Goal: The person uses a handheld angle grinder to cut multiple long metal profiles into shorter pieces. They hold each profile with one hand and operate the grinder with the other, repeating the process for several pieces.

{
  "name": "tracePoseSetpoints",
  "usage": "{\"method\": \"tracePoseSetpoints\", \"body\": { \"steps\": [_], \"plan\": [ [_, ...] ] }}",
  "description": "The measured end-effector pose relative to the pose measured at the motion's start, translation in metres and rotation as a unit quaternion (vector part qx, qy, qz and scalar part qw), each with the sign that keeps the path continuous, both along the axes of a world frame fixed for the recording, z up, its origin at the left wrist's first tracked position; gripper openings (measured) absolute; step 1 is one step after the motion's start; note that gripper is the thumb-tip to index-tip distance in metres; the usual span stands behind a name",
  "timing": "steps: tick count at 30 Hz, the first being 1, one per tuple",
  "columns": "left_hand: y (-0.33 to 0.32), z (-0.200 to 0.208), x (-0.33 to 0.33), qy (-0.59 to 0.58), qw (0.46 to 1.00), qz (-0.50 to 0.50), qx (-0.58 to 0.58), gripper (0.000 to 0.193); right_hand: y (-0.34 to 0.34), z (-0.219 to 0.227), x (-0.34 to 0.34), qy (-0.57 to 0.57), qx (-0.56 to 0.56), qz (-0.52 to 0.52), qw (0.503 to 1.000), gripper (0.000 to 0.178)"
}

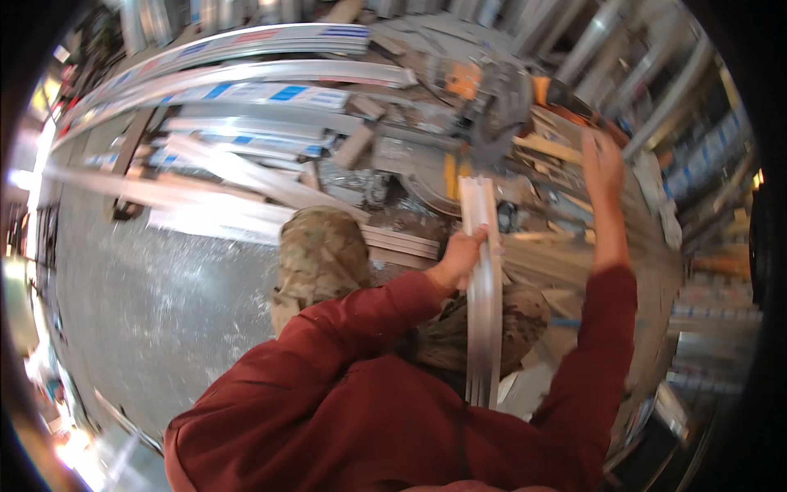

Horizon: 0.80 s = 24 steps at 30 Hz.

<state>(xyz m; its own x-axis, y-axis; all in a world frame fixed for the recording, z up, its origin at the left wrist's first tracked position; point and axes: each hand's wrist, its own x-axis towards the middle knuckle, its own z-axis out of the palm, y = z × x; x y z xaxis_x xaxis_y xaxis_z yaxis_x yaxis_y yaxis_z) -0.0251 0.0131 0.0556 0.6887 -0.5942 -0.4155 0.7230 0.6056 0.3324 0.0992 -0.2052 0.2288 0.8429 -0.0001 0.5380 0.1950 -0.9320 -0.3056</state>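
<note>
Left hand (461, 256) at frame centre, fingers wrapped tight around white profile strip (484, 287) feeding into the chop saw (484, 107). Right hand (602, 164) upper right near the saw; grip unclear.

A long pale metal profile (484, 295) with lengthwise ribs and grooves runs almost straight away from the person, from above the lap up to the saw (484, 107). Its far end lies on the saw's base, just under the grey blade guard, and its near end hangs free over the camouflage trousers. The left hand (461, 256) grips it from the left side at about a third of its length from the far end, fingers wrapped over its edge. The saw is grey with orange and yellow parts, and the right hand (602, 160) reaches up beside it.
</note>
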Motion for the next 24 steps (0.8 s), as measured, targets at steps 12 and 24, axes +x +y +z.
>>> {"method": "tracePoseSetpoints", "body": {
  "steps": [12, 24],
  "plan": [
    [0.327, 0.116, 0.032, -0.091, 0.882, 0.462, 0.004, 0.04, 0.059, 0.032, -0.257, 0.587, 0.179, 0.097, 0.784, 0.031],
    [0.361, 0.021, -0.168, 0.083, 0.72, 0.683, 0.091, 0.027, 0.421, -0.029, -0.233, 0.306, -0.127, 0.471, 0.818, 0.038]
  ]
}}
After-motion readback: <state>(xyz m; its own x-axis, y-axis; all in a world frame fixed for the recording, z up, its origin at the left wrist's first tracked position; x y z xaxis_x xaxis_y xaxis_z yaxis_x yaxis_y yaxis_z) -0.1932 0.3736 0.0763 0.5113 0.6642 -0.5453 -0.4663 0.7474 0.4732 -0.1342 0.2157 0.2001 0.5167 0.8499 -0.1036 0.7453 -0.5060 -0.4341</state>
